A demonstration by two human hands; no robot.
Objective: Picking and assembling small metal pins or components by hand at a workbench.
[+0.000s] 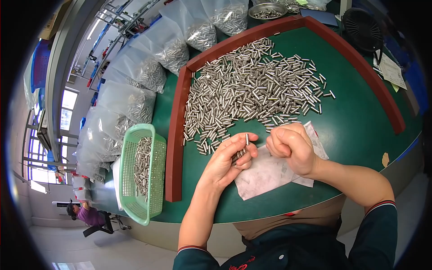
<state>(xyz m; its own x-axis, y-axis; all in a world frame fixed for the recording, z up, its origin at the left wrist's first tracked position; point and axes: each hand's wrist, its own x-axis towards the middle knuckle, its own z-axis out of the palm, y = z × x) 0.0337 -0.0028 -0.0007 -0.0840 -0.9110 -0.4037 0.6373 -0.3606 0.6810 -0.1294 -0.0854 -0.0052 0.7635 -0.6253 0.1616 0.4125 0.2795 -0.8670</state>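
Note:
My left hand [225, 164] is closed around several short metal pins [239, 154] in its palm. One more pin [247, 139] stands upright between its thumb and fingers. Close by on the right, apart from the left hand, my right hand [292, 147] is curled up; whatever its fingers hold, if anything, is hidden. Below both hands a stained white cloth [265, 177] lies on the green tabletop [355, 135]. Just beyond them spreads a large loose heap of shiny metal pins [252, 85].
A dark red wooden border [174, 148] frames the heap. Left of it stands a light green plastic basket [155, 180] of pins. Clear bags of pins [173, 51] line the far left. A metal bowl [267, 11] and black fan [362, 29] are at the back. Another person [91, 216] sits far off.

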